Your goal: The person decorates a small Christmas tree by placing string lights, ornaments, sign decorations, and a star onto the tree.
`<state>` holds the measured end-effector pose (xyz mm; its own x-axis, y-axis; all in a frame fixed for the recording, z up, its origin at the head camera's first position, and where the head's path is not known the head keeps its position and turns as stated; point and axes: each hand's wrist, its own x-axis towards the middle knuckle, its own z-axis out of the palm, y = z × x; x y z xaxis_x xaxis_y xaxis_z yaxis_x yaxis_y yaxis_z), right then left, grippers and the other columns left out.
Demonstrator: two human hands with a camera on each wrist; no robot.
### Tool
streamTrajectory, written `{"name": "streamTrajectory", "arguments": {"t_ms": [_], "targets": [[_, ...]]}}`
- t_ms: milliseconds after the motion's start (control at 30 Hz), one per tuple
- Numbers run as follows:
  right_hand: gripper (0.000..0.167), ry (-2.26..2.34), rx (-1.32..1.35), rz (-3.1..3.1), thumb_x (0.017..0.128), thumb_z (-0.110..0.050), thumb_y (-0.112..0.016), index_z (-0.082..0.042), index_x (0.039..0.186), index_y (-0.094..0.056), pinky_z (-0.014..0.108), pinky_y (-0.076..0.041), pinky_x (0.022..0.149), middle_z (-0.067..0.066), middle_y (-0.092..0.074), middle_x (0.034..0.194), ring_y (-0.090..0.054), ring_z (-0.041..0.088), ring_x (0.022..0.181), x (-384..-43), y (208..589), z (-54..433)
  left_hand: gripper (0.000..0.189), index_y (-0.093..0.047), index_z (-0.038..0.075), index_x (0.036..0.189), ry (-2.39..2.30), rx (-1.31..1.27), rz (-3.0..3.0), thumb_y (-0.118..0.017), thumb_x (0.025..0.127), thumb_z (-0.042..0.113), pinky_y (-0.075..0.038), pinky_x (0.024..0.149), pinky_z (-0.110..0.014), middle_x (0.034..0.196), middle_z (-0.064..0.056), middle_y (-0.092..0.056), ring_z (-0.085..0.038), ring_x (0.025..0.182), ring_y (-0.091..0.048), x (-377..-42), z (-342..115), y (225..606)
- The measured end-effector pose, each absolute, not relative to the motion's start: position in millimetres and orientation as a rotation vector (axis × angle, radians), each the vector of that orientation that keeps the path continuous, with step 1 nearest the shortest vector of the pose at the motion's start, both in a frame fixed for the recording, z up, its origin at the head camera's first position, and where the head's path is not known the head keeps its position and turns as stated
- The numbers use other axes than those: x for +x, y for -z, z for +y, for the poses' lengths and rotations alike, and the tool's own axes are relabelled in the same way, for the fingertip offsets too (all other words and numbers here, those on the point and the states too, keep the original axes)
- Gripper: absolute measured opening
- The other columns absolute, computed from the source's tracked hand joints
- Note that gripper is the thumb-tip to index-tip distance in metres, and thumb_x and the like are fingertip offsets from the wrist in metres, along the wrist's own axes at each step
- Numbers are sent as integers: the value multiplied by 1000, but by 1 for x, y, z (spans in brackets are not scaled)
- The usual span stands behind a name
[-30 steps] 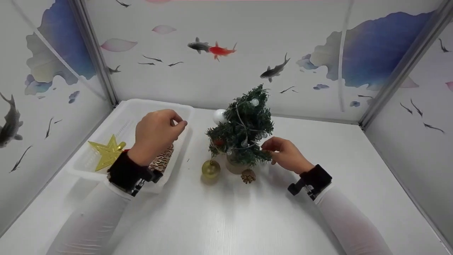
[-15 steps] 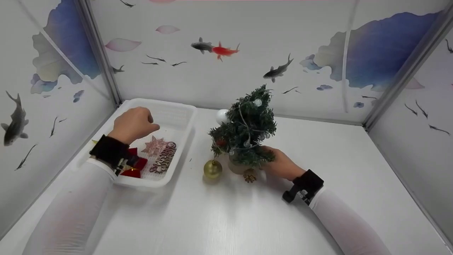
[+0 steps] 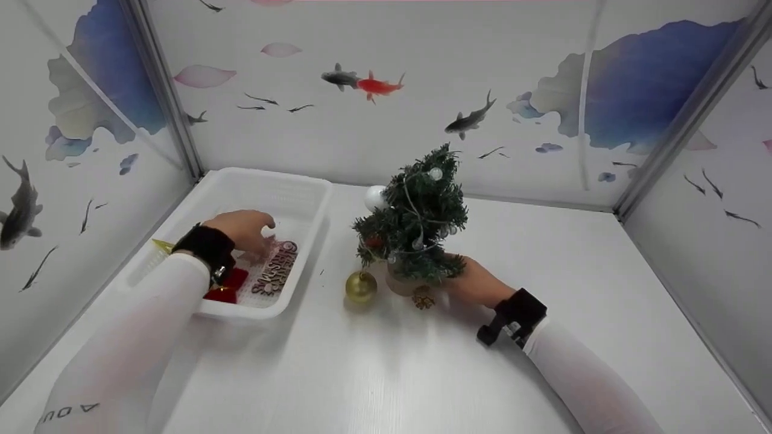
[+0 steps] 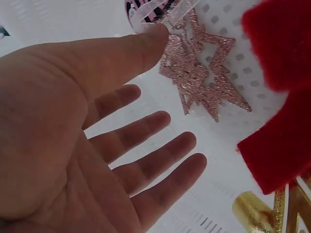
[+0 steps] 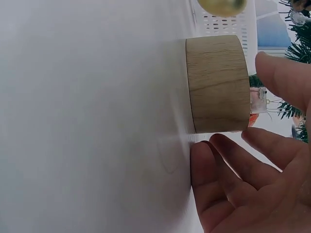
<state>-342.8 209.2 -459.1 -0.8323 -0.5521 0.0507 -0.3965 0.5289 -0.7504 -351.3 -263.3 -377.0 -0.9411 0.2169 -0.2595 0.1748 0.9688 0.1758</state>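
Inside the white basket [image 3: 324, 202] my left hand [image 3: 244, 230] reaches down with spread fingers. In the left wrist view, its thumb lies over the top of a glittery pink star ornament [image 4: 192, 68], while the other fingers stay apart from the star. A small decorated Christmas tree [image 3: 425, 211] stands upright on the table. My right hand [image 3: 478, 281] is low behind its right side, with loosely bent fingers. In the right wrist view the fingertips are right at the tree's round wooden base [image 5: 218, 83], and the thumb stands off from it.
Beside the left hand, the basket also holds a red velvety bow [image 3: 224, 294], a cut-out lettering ornament [image 3: 276, 269] and a gold star [image 3: 161, 246], mostly hidden. A gold ball [image 3: 360, 287] and a pine cone [image 3: 423, 297] are at the tree's front. Patterned walls enclose the table.
My left hand has moved left from over the basket's right side, then down to the pink star. My right hand has gone from the tree's lower branches down beside its base.
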Motion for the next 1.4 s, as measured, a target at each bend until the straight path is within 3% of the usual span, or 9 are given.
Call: {"name": "streamTrajectory", "arguments": {"t_ms": [67, 333, 567, 867, 1033, 1400], "targets": [[36, 1144, -831, 2598, 87, -50, -66, -37, 120, -62, 40, -51, 90, -10, -69, 107, -64, 14, 95, -343, 459, 208, 67, -46, 9, 142, -206, 292, 2813, -72, 83, 23, -44, 95, -54, 139, -16, -53, -31, 117, -54, -354, -262, 380], [45, 1070, -872, 2628, 80, -60, -68, -45, 121, -59, 42, -47, 97, -19, -63, 119, -60, 10, 109, -341, 459, 202, 70, -48, 3, 138, -226, 308, 2807, -78, 80, 28, -47, 92, -51, 127, -16, -60, -29, 108, -57, -357, -267, 385], [50, 1048, -848, 2638, 73, -66, -70, -50, 119, -59, 44, -45, 99, -22, -61, 121, -57, 9, 114, -341, 460, 199, 49, -62, -4, 111, -243, 327, 2916, -80, 77, 26, -52, 75, -45, 101, -15, -67, -27, 85, -62, -352, -272, 375], [49, 1067, -895, 2627, 77, -62, -69, -45, 121, -59, 43, -46, 100, -19, -63, 119, -59, 10, 112, -345, 464, 204, 28, -68, 9, 98, -253, 393, 3020, -78, 78, 27, -49, 65, -40, 97, -6, -68, -23, 83, -61, -343, -268, 354], [53, 1125, -803, 2602, 72, -63, -73, -43, 119, -61, 43, -47, 98, -18, -64, 117, -61, 10, 110, -345, 463, 206, 13, -71, 14, 93, -348, 439, 3153, -72, 82, 21, -49, 65, -42, 94, -3, -69, -21, 81, -62, -337, -256, 335], [53, 1071, -778, 2618, 71, -65, -72, -47, 119, -60, 45, -44, 101, -20, -62, 120, -58, 11, 115, -345, 462, 205, 16, -65, 16, 91, -737, 409, 3324, -68, 87, 31, -44, 65, -38, 88, -2, -67, -21, 77, -61, -314, -220, 298]]}}
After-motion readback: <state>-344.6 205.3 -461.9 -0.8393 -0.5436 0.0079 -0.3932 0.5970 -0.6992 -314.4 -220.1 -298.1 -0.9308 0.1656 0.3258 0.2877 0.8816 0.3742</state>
